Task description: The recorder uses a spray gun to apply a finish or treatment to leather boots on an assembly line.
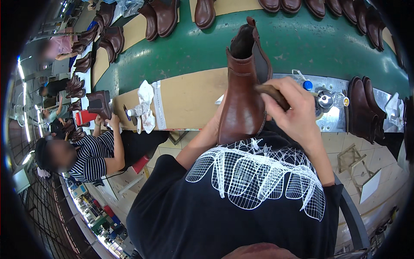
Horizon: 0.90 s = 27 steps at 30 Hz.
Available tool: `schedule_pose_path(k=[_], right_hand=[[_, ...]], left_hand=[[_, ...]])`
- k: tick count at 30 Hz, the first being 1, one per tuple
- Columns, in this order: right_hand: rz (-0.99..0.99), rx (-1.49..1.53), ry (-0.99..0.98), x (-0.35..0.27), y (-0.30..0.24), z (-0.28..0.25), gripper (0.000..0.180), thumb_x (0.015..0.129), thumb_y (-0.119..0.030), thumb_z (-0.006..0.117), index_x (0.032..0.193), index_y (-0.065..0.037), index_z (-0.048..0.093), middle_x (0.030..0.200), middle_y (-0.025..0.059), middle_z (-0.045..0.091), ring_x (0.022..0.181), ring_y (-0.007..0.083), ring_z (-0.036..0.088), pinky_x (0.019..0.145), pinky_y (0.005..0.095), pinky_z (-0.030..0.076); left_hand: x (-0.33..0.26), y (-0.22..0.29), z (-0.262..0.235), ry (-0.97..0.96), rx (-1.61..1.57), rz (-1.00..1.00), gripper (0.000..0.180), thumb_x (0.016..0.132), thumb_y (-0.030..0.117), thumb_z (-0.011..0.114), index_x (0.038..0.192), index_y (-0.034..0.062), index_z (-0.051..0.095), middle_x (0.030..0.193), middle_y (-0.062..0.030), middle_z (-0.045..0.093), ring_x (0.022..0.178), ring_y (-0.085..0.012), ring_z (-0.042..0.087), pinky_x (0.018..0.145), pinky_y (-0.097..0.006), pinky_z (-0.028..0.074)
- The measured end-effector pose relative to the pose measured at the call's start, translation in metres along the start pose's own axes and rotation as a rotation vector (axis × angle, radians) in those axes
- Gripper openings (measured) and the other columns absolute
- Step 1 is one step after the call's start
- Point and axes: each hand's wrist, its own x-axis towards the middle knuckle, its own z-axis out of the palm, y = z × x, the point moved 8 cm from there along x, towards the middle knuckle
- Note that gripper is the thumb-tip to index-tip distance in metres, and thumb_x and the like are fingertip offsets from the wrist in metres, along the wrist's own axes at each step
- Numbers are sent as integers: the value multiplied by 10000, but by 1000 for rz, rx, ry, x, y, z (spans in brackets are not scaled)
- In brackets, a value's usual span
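Here we hold the boot (241, 99) upright vs. our chest, above the worktop (189, 99) edge, left hand (221, 113) mostly hidden behind it, grip unclear, while our right hand (293, 108) clasps a brush (271, 94) at its right side.

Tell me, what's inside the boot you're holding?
The boot opening looks dark and shows nothing inside. The left hand is mostly hidden behind the boot, so whether it reaches inside cannot be seen. The right hand holds a brush handle outside.

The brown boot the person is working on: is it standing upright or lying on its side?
Upright. The brown boot has its opening at the top and its sole end down by the lap; the right hand presses a brown tool against its side.
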Motion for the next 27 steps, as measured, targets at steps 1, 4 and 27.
schedule_pose_path(k=[1, 4, 27], right_hand=[[-109, 15, 64, 5, -13, -3, 173, 802, -15, 686, 965, -30, 629, 864, 140, 630, 785, 323, 656, 664, 379, 516], [-37, -79, -10, -3, 11, 12, 197, 804, -36, 694, 989, -28, 629, 852, 140, 623, 766, 326, 645, 667, 393, 515], [-51, 100, -47, -39, 7, -3, 236, 807, -17, 709, 1034, -65, 662, 943, 97, 649, 890, 283, 633, 776, 364, 502]], left_hand=[[3, -2, -1, -3, 32, 6, 428, 1027, 257, 495, 1284, -85, 469, 1108, -252, 627, 961, -379, 683, 753, -453, 627], [11, -4, -5, -13, 126, 26, 440, 1028, 262, 489, 1297, -85, 459, 1120, -255, 623, 964, -389, 681, 742, -455, 629], [-18, 29, 54, -10, 617, 237, 448, 967, 108, 610, 1375, -18, 474, 1268, -142, 595, 1097, -207, 635, 917, -304, 546]])
